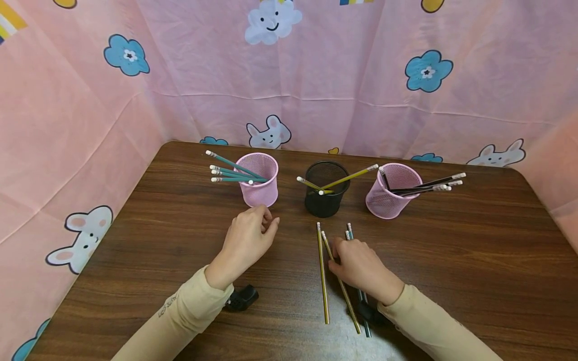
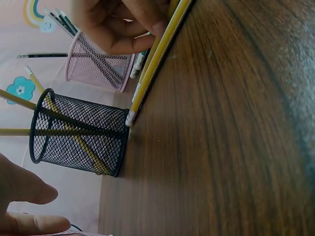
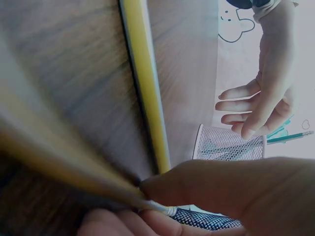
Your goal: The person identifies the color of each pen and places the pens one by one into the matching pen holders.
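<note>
My right hand (image 1: pixel 361 265) pinches a yellow pencil (image 1: pixel 346 297) near its eraser end, between thumb and fingers; the right wrist view shows the thumb close over it. Left of it, another yellow pencil (image 1: pixel 322 276) lies flat on the table. Two teal-looking pencils (image 1: pixel 366 326) lie partly hidden under the right hand and wrist. In front of the left pink mesh cup (image 1: pixel 264 193) hovers my left hand (image 1: pixel 248 233), its fingers relaxed around nothing. That cup holds several teal pencils (image 1: pixel 232 174).
A black mesh cup (image 1: pixel 322 204) with a few yellow pencils (image 1: pixel 356 174) stands at the middle back. Right of it, a tilted-looking pink mesh cup (image 1: pixel 384 200) holds several black pencils (image 1: pixel 429 182). Patterned pink cloth (image 1: pixel 343 75) hangs behind the wooden table (image 1: pixel 171 240).
</note>
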### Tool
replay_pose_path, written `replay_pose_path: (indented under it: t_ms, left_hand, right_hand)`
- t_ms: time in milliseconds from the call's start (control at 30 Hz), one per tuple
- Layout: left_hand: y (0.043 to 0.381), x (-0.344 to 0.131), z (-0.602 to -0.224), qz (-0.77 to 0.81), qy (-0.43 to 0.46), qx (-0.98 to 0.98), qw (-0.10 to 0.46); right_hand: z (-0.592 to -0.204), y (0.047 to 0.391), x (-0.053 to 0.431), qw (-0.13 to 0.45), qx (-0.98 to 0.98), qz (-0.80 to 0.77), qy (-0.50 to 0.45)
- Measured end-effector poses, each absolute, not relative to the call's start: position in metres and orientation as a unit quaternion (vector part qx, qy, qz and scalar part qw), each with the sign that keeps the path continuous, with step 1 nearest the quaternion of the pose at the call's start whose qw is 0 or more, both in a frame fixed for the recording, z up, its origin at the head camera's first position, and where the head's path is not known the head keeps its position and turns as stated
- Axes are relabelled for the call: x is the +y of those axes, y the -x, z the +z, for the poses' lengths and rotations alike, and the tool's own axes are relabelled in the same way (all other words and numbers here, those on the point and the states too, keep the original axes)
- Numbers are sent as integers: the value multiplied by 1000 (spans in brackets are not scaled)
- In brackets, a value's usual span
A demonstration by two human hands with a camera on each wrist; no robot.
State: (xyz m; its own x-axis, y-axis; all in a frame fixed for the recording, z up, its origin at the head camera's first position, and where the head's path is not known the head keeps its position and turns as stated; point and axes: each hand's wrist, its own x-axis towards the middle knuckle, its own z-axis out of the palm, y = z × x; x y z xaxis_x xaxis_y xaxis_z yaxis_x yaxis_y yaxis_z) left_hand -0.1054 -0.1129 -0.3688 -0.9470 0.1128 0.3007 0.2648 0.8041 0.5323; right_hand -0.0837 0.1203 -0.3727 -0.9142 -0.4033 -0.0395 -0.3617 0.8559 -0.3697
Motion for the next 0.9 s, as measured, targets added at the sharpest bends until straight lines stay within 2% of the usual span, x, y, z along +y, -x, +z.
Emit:
replay_pose_path:
  t_ms: [400, 667, 900]
  left_hand:
    - [104, -109, -370, -292, 110, -942, 126]
    - [104, -109, -370, -290, 114, -941, 130]
    - [103, -108, -371, -292, 111, -942, 123]
  right_hand:
    - [-371, 85, 123, 151, 937, -281, 142]
    - [-359, 82, 128, 152, 913, -349, 147]
    - [-346, 81, 135, 102, 899, -397, 156]
